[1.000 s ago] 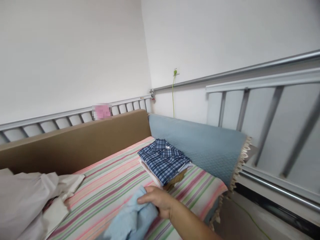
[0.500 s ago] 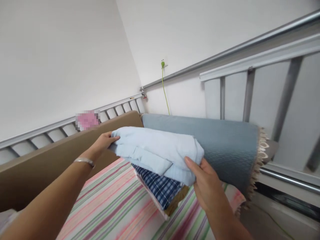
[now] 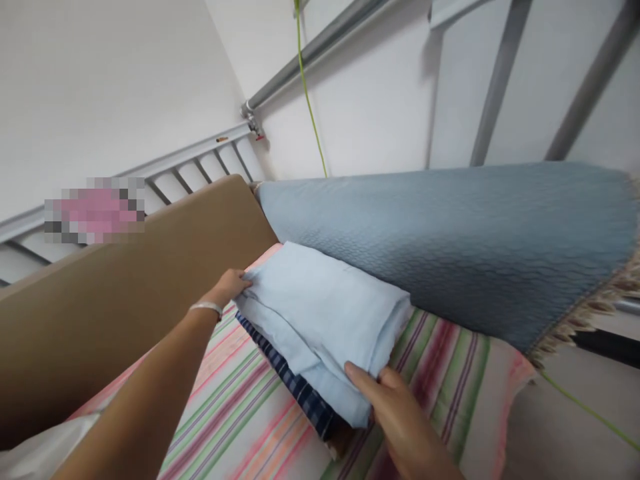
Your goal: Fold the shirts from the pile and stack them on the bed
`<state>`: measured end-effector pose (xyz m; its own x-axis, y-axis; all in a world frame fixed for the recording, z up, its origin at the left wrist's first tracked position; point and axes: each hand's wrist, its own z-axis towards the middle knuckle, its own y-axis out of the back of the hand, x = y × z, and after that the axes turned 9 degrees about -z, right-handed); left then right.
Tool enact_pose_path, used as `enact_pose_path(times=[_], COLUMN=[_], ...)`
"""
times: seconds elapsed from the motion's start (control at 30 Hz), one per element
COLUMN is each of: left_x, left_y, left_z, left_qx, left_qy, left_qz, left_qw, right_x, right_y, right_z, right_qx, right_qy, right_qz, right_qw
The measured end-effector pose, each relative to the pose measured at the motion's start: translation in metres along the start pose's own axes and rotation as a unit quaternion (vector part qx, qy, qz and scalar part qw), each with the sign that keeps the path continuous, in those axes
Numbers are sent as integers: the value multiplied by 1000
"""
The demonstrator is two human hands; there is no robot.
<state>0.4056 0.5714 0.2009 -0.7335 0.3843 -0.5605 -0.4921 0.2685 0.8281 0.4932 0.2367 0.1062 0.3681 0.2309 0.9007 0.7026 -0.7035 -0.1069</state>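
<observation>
Pale-blue folded cloth (image 3: 325,300), held up moments ago, has now come down over the plaid shirt (image 3: 307,400) on the striped bedcover (image 3: 230,393), my left hand (image 3: 231,285) and right hand (image 3: 400,410) pinching opposite corners, so I judge only squaring and releasing remain.

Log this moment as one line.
left hand: gripping folded light-blue cloth; right hand: gripping its near end; plaid cloth: partly covered beneath; striped cover: under both

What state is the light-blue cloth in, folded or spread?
Folded: layers overlap along the near side of the light-blue cloth, held between the left hand and right hand over plaid fabric.
</observation>
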Motion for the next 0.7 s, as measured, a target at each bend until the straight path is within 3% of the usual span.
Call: enact_pose_path(times=[0.13, 0.23, 0.33, 0.43, 0.53, 0.6, 0.7], left_x=[-12, -9, -15, -36, -53, -52, -41], left_y=[20, 11, -8, -31, -69, -99, -136], left_z=[2, -11, -34, -67, -102, -119, -127], left_qx=[8, -12, -69, -95, -17, 40, 44], left_qy=[4, 12, 6, -106, -225, -238, -225], left_qz=[51, 87, 116, 147, 172, 194, 244], left_qw=[999, 996, 991, 979, 959, 951, 942], right_x=[-6, -8, -5, -4, -4, 2, 31], right_y=[-5, -6, -4, -2, 8, 26, 58], right_z=[-4, -2, -1, -1, -4, -13, -39], right_qx=[-12, 6, 22, 31, 49, 70, 61], right_qy=[-10, 2, 8, 21, 51, 81, 167], right_qz=[-141, -229, -274, -299, -331, -364, -381], right_qw=[990, 973, 961, 954, 941, 925, 907])
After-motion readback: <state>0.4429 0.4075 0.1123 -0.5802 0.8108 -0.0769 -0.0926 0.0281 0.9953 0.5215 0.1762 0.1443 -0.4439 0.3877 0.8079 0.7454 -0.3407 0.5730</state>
